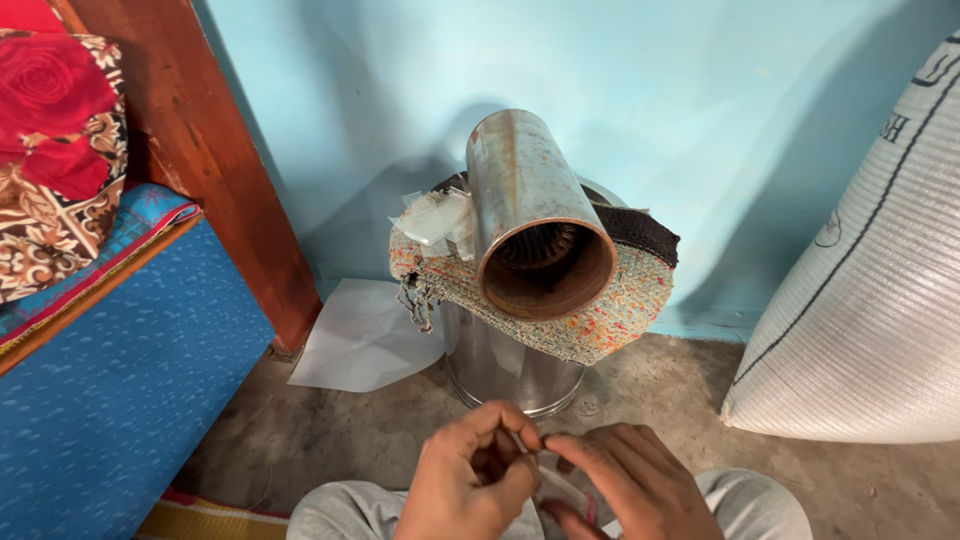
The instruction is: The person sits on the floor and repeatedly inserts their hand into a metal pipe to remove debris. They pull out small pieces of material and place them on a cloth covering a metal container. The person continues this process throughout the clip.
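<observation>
Thin whitish strip (556, 480), prob paper/film, sits between both hands low centre of view, over the person's lap in grey trousers (345, 510). Left hand (468, 478) pinches its upper end, thumb + forefinger closed tight on it. Right hand (632, 482) pinches the lower part, fingers (585, 448) curled shut; rest of strip hidden under the palm, can't tell its length.

Progress, my read: strip is held and being shaped, not yet put anywhere. Steel cylinder (535, 215) w/ slotted bore lies on its side just ahead, open end toward cam; bore slots look bare as far as visible, interior dark so not certain. More whitish scraps (432, 215) lie beside it on the woven cloth (610, 310), so several pieces apparently remain.

Cloth drapes over a metal pot (505, 365) on the concrete floor (680, 385). White sheet (365, 335) left of pot. Blue bed (110, 370) far left, white woven sack (870, 290) right, blue wall (650, 90) behind.
</observation>
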